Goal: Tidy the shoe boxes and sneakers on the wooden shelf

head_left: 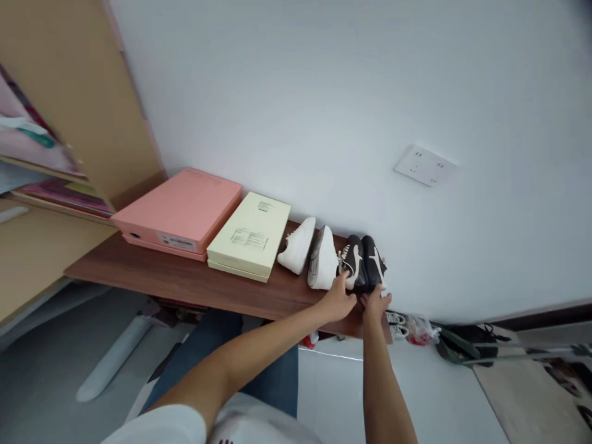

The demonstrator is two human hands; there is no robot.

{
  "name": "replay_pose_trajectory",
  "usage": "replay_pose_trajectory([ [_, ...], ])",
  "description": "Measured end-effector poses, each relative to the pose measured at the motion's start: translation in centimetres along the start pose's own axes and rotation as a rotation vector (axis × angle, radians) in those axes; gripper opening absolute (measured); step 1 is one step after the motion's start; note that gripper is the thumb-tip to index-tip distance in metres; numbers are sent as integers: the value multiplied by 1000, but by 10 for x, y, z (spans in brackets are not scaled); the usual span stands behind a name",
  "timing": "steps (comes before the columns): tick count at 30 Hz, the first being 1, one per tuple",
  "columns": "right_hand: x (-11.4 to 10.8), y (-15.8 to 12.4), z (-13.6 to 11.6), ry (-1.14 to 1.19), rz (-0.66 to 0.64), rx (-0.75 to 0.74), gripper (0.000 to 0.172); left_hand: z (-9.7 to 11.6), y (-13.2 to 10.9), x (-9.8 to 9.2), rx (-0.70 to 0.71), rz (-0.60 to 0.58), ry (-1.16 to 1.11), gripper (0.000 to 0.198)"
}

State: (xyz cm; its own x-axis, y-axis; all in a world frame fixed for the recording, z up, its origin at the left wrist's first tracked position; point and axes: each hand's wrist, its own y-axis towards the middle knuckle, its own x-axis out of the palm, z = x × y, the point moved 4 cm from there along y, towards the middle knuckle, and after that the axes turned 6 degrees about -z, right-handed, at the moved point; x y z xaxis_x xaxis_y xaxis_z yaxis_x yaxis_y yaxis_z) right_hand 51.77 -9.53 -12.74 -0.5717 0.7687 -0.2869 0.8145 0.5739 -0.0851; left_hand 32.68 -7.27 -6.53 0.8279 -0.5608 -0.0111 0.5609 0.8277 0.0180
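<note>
A pair of black sneakers with cream stripes stands at the right end of a brown wooden shelf [222, 299], the left sneaker [353, 262] against the right sneaker [372, 262]. My left hand [340, 300] is closed on the near end of the left one, its fingertips along that shoe's outer side. At the near end of the other, my right hand [376, 303] grips with bent fingers; part of that contact is hidden. Just left of them are two white sneakers: one white shoe [298, 246] nearest the boxes, and another white shoe [326, 259] tipped with its sole showing.
A pink box [185, 206] and a pale yellow box [250, 237] lie on the shelf's left part. Behind is a white wall with a socket plate [426, 165]. A wooden cabinet [87, 92] borders the left. Shoes [396, 325] and a black bag [476, 342] sit low at right.
</note>
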Motion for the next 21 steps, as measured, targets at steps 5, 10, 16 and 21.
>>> replay_pose_trajectory([
  [5,-5,-70,13,54,133,-272,70,-26,-117,-105,-145,-122,0,55],
  [10,5,-117,12,33,-64,-353,65,-59,-229,-229,-404,249,196,41],
  [16,70,-185,-49,-228,-287,-568,50,-60,-289,-300,-494,355,292,41],
  [21,205,-269,-124,-524,-636,-1000,44,-33,-258,-302,-340,244,335,42],
])
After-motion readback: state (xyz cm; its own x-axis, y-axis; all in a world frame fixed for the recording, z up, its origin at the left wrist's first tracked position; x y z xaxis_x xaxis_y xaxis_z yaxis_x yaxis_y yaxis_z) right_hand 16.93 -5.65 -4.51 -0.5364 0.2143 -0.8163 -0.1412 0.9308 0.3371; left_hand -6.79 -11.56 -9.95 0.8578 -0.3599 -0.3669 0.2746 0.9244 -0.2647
